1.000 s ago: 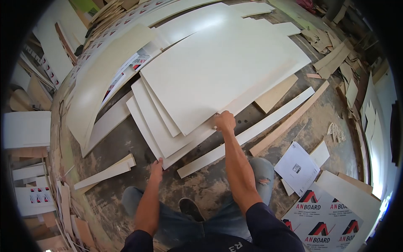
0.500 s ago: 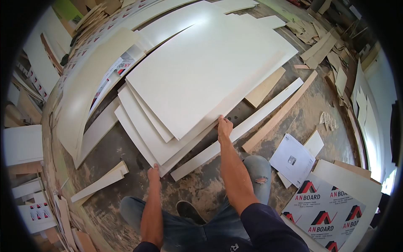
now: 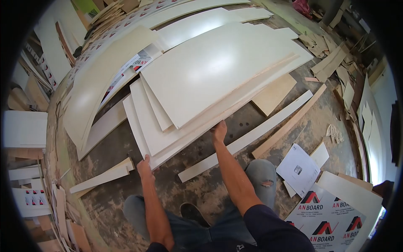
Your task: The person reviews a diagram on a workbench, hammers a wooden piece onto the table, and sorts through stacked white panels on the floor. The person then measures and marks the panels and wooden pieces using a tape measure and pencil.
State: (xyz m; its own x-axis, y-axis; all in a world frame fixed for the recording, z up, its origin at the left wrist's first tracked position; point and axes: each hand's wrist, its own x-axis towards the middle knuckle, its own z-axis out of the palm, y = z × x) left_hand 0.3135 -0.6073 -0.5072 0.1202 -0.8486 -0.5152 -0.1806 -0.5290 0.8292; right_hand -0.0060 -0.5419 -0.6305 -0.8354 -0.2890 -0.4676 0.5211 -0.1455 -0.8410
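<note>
Several large white boards (image 3: 210, 71) lie fanned in a stack in front of me, their near corners stepped to the left. My left hand (image 3: 145, 168) grips the near left corner of the lowest white board (image 3: 168, 153), its thumb on top. Along the near edge of that same board, my right hand (image 3: 219, 132) is closed, with its fingers partly hidden beneath the edge. A long white strip (image 3: 247, 134) rests on the floor just beyond my right wrist.
A brown strip (image 3: 289, 122) and a tan board (image 3: 275, 94) lie to the right. Printed paper (image 3: 298, 168) and ANBOARD-marked sheets (image 3: 323, 214) are at the lower right. Narrow offcuts (image 3: 103, 178) lie left. A curved cream sheet (image 3: 105, 71) stands at the upper left.
The lower boards' near edges now show farther out from under the top board along its right side. My right hand has moved from the upper boards' edge down to the lowest board's edge.
</note>
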